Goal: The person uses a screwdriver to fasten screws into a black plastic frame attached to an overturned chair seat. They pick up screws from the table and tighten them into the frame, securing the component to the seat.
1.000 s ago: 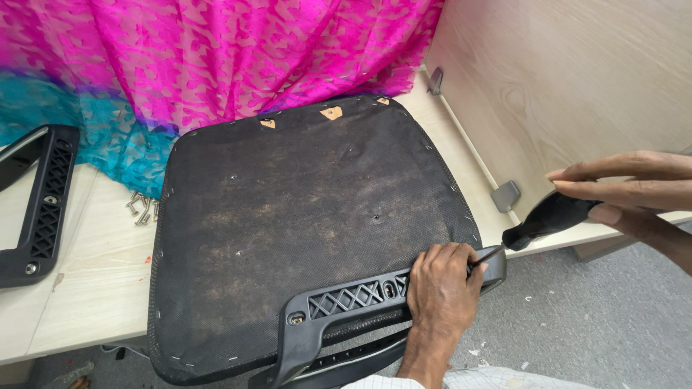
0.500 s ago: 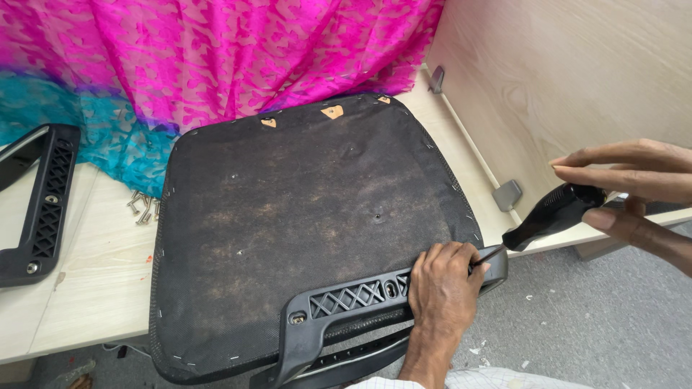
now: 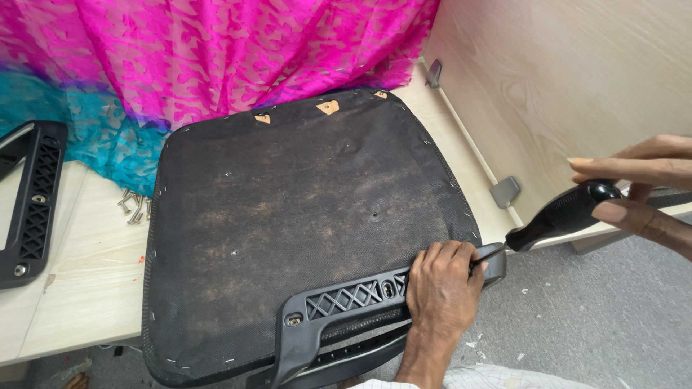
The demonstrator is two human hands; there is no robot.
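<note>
A black chair seat lies upside down on a pale wooden table. A black plastic armrest bracket with a lattice pattern rests on its near edge. My left hand presses on the bracket's right end and steadies the metal shaft of a screwdriver. The screwdriver's black handle slants up to the right. My right hand holds it between thumb and stretched fingers. The tip is hidden under my left hand.
A second black bracket lies at the table's left edge, with several loose screws beside it. Pink and teal fabric is heaped behind the seat. A wooden side panel with a grey metal clip stands on the right.
My right hand's fingers have shifted on the screwdriver handle, which stays almost in place. My left hand and the bracket have not moved.
</note>
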